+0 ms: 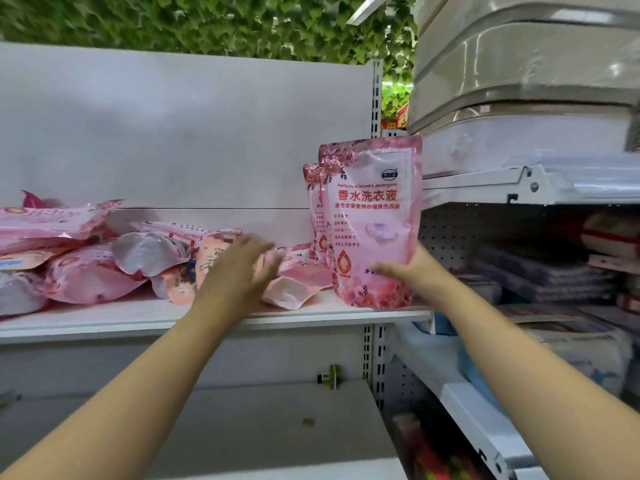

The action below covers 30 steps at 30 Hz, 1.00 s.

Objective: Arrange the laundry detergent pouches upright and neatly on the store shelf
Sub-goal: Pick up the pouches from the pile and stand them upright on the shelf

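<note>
Pouch front and centre: an upright pink detergent pouch stands at the right end of the white shelf, just beside the slotted upright post, and the right hand holds it low on its right side, thumb across the front face and the other fingers hidden behind. A second upright pouch stands directly behind and slightly left of the first, mostly covered by it. The left hand hovers with fingers spread wide over the heap of fallen pouches to the left of the standing pair; it is blurred, so whether its fingertips touch the pouch beneath is hard to tell. The held pouch is glossy pink plastic with rose prints along its top and bottom, a pale central panel, red Chinese lettering, a small line reading "Perfumed laundry detergent", and a red droplet emblem near its lower left. The heap lies flat and jumbled across the left and middle of the shelf, some pouches showing silvery-white bases. Green leafy foliage runs above the shelf's back panel.
</note>
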Tool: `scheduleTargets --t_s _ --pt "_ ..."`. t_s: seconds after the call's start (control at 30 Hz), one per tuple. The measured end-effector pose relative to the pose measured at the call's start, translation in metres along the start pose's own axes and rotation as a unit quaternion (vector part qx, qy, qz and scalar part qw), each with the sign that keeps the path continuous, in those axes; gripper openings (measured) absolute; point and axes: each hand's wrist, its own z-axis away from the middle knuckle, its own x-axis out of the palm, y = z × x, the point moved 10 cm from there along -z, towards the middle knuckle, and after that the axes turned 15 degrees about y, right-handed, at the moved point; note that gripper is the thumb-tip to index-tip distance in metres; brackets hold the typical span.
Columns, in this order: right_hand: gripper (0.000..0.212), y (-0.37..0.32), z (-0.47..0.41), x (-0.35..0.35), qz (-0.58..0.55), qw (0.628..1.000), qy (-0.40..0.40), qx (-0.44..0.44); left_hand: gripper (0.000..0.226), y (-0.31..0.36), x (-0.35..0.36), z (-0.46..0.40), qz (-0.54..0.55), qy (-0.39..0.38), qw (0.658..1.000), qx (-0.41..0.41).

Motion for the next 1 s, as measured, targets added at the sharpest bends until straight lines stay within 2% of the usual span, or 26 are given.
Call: scheduleTargets --t_s 0.1,0.2,0.3,0.47,0.63,0.73,0.87,1.0 --pt "0.043 0.014 0.003 -0.007 0.051 0.998 -0.017 0.017 0.063 0.029 0.029 0.014 -0.065 -0.117 0.99 0.044" --pt "0.039 0.013 -0.003 -0.013 0.042 0.999 -0.002 0.02 0.075 0.026 0.047 0.019 -0.113 -0.169 0.978 0.038" --pt "0.047 0.021 -0.012 -0.012 0.022 0.999 -0.004 0.044 0.065 0.018 0.05 0.021 -0.121 -0.176 0.977 0.012" --pt "0.069 0.03 -0.025 -0.012 0.032 0.996 -0.013 0.084 0.049 0.003 0.045 0.023 -0.066 -0.176 0.981 -0.039" --pt "0.062 0.04 -0.027 -0.015 -0.004 0.994 0.015 0.104 0.044 -0.005 0.038 0.024 -0.059 -0.167 0.983 -0.054" --pt "0.075 0.048 -0.026 -0.023 0.007 0.993 0.045 0.112 0.041 -0.012 0.032 0.024 -0.056 -0.163 0.983 -0.061" --pt "0.053 0.048 -0.016 -0.026 0.084 0.99 0.065 0.088 0.042 -0.016 0.025 0.027 -0.049 -0.149 0.986 -0.063" --pt "0.055 0.047 -0.008 -0.025 0.099 0.99 0.054 0.086 0.041 -0.017 0.021 0.027 -0.048 -0.12 0.99 -0.063"
